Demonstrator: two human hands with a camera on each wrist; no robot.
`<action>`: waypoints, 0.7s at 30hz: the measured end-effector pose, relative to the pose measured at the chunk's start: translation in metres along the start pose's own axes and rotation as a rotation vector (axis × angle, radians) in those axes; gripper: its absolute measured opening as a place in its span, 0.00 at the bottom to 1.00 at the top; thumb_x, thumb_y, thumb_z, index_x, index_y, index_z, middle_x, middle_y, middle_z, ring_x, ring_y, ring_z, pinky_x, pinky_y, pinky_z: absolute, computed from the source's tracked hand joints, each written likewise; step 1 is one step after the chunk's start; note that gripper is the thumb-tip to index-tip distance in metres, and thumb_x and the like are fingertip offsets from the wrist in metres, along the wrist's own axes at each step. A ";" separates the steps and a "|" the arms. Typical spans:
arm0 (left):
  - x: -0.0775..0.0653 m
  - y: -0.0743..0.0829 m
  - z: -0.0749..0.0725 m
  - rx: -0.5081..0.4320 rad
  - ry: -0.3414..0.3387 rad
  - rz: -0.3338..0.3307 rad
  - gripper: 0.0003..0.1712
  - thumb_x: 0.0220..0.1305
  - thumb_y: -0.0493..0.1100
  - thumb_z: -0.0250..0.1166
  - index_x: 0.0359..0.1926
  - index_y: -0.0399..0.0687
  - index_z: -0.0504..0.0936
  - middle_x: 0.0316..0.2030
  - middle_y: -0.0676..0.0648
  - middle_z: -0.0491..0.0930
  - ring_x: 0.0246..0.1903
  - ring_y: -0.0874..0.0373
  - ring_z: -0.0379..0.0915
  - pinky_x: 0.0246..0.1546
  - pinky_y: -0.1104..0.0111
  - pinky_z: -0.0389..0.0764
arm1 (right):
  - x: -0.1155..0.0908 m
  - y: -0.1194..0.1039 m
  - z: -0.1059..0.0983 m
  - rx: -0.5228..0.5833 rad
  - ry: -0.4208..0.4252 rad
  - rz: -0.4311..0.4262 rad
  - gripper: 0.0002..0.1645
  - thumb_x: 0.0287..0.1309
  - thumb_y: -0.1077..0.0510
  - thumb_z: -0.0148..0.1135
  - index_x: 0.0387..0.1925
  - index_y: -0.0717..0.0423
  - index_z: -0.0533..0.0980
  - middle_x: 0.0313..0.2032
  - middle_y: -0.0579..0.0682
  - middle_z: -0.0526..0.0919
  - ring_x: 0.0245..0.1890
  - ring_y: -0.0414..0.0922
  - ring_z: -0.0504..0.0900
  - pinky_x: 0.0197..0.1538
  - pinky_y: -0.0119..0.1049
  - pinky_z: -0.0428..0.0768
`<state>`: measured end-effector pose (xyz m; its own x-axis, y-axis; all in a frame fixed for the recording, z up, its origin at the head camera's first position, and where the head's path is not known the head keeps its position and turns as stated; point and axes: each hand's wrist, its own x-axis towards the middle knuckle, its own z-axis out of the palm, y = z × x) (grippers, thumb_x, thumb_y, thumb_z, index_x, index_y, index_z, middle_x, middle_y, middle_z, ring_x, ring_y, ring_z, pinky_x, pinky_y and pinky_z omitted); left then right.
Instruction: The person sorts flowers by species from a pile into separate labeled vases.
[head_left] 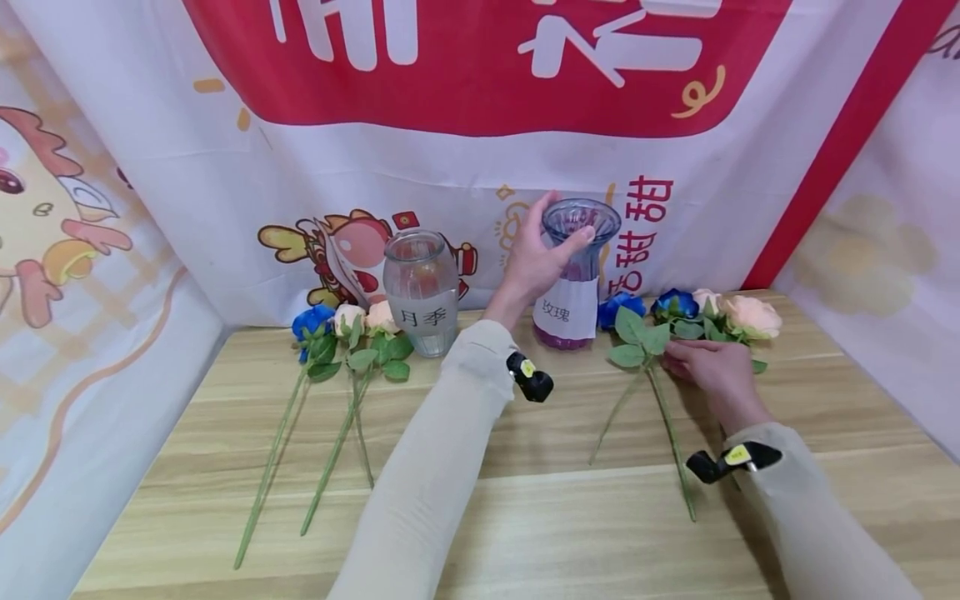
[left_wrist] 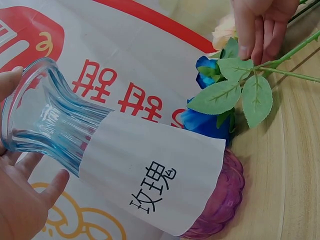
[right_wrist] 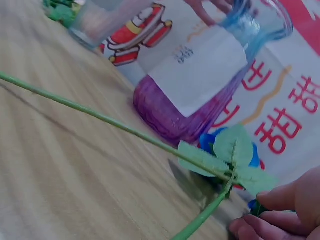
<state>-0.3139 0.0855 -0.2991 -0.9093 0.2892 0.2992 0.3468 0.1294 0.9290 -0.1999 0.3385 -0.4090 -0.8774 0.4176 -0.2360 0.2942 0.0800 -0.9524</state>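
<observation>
My left hand (head_left: 534,258) grips the flared neck of a glass vase (left_wrist: 55,115), blue at the top and purple at the base, with a white paper label round its middle. The vase stands upright near the back of the table. To its right, my right hand (head_left: 712,367) pinches a blue rose (head_left: 673,302) by its green stem, close below the bloom. Leaves (left_wrist: 217,95) partly hide the pinch. Another blue rose (head_left: 621,307) lies beside the vase base, and pale peach roses (head_left: 750,317) lie just beyond my right hand.
A clear glass vase (head_left: 420,279) with a labelled front stands left of my left hand. Left of it lie a blue rose (head_left: 311,321) and pale roses (head_left: 348,321), stems toward me. A printed cloth backdrop (head_left: 480,158) rises behind the wooden table (head_left: 540,533).
</observation>
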 end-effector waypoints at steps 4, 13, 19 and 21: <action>0.000 0.000 -0.001 -0.006 -0.005 -0.003 0.50 0.70 0.57 0.71 0.84 0.61 0.55 0.80 0.56 0.61 0.77 0.53 0.63 0.78 0.50 0.69 | 0.010 0.000 0.004 0.231 -0.002 0.052 0.07 0.68 0.64 0.69 0.42 0.52 0.89 0.23 0.40 0.90 0.28 0.35 0.91 0.38 0.28 0.90; -0.001 0.001 -0.002 -0.007 0.002 -0.004 0.49 0.71 0.56 0.71 0.84 0.60 0.55 0.79 0.54 0.63 0.75 0.53 0.65 0.77 0.50 0.71 | 0.010 -0.005 0.016 0.258 -0.006 0.121 0.11 0.66 0.64 0.70 0.29 0.45 0.87 0.24 0.41 0.91 0.29 0.35 0.91 0.37 0.30 0.90; -0.001 0.001 -0.002 -0.006 -0.004 -0.001 0.50 0.71 0.56 0.71 0.84 0.60 0.55 0.80 0.54 0.63 0.76 0.53 0.64 0.77 0.50 0.70 | 0.009 -0.009 0.021 0.218 0.012 0.155 0.09 0.65 0.64 0.71 0.39 0.45 0.88 0.23 0.38 0.91 0.27 0.35 0.90 0.36 0.30 0.90; -0.001 0.001 -0.002 -0.004 -0.007 -0.002 0.50 0.70 0.56 0.71 0.84 0.60 0.54 0.80 0.54 0.62 0.76 0.52 0.63 0.77 0.50 0.69 | 0.009 -0.010 0.021 0.206 0.023 0.161 0.15 0.65 0.63 0.71 0.52 0.48 0.88 0.23 0.37 0.90 0.27 0.34 0.90 0.37 0.30 0.90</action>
<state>-0.3128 0.0835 -0.2984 -0.9082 0.2957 0.2961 0.3443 0.1257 0.9304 -0.2186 0.3221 -0.4054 -0.8161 0.4304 -0.3856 0.3442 -0.1739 -0.9226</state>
